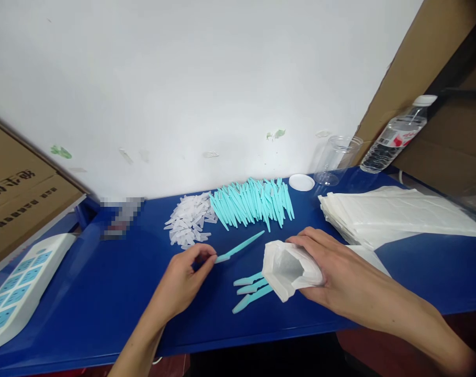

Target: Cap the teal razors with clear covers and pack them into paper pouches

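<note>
My left hand pinches the handle end of a teal plastic stick, whose tip points up and right over the blue table. My right hand grips a small white paper bag and holds its mouth open toward the left. Three more teal sticks lie on the table just below the bag's mouth. Behind them sit a pile of teal sticks and a pile of small clear plastic caps.
A stack of white paper bags lies at the right. A clear jar, its white lid and a water bottle stand at the back right. A power strip and cardboard boxes are at the left.
</note>
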### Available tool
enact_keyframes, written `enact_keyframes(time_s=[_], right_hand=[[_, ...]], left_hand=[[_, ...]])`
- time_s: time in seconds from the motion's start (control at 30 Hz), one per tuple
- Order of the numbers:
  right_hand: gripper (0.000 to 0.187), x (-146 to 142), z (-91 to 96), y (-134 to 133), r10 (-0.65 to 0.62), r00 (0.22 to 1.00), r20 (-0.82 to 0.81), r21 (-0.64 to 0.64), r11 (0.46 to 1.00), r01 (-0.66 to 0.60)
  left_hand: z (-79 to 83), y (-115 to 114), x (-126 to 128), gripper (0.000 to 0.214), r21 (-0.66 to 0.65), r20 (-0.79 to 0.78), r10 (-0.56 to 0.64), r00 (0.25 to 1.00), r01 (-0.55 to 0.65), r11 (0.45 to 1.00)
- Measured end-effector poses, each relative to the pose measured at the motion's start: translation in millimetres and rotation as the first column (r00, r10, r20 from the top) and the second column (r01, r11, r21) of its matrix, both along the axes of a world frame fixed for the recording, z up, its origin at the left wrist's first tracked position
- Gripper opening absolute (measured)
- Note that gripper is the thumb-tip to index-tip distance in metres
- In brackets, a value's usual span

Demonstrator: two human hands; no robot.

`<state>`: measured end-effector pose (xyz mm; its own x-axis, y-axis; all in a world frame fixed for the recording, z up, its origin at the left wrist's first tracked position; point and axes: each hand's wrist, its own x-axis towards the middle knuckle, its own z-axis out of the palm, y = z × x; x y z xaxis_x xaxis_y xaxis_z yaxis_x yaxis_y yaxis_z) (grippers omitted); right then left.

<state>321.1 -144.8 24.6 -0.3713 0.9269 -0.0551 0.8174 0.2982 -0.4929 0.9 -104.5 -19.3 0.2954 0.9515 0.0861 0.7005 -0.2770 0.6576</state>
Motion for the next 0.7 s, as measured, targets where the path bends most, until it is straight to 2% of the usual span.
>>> enact_keyframes(time_s=[0.1,0.2,0.27,0.33,0.4,0.47,0.53,0.57,0.63,0.7], right_hand=[[0.039,0.2,-2.1,3.1,0.003,1.000,0.003,0.000,1.000,-0.003],[0.038,-2.5,-2.2,5.4,0.004,1.000,0.003,-0.004,1.000,-0.004],[0.036,-6.1,-0.2,5.7,0.013,1.000,-0.008,-0.010,1.000,-0.013],[0.037,-10.1,3.8,4.8,0.029,0.999,-0.027,-0.018,0.999,-0.030],[0.039,-13.2,9.1,2.7,0.043,0.998,-0.049,-0.032,0.998,-0.045],[0.040,-13.6,14.2,0.2,0.045,0.997,-0.071,-0.045,0.998,-0.048],[0.040,-11.0,17.7,-2.4,0.036,0.996,-0.083,-0.051,0.998,-0.041],[0.041,-8.9,18.5,-3.4,0.027,0.996,-0.083,-0.051,0.998,-0.031],[0.044,-4.9,18.1,-4.9,0.013,0.997,-0.075,-0.053,0.998,-0.017],[0.043,-2.7,15.5,-5.2,0.008,0.998,-0.066,-0.061,0.998,-0.012]], left_hand=[[19.2,-11.4,-27.8,0.017,0.046,0.088,0.079,0.993,-0.083,0.995],[42.7,-26.5,-42.4,0.015,0.102,0.056,0.042,0.998,-0.048,0.994],[56.6,-33.5,-32.0,0.010,0.171,-0.039,-0.036,0.999,0.042,0.984],[65.9,-36.0,-5.5,0.006,0.220,-0.123,-0.148,0.981,0.172,0.960],[69.4,-34.5,26.8,0.013,0.249,-0.140,-0.284,0.949,0.311,0.917],[67.0,-31.2,50.3,0.018,0.310,-0.052,-0.401,0.914,0.397,0.864],[58.7,-27.8,55.6,0.019,0.383,0.081,-0.344,0.935,0.290,0.877],[52.6,-26.1,51.7,0.019,0.368,0.113,-0.281,0.953,0.223,0.903],[37.1,-22.5,37.1,0.019,0.236,0.044,-0.200,0.979,0.184,0.954],[19.9,-18.9,23.3,0.023,0.057,-0.116,-0.268,0.956,0.276,0.960]])
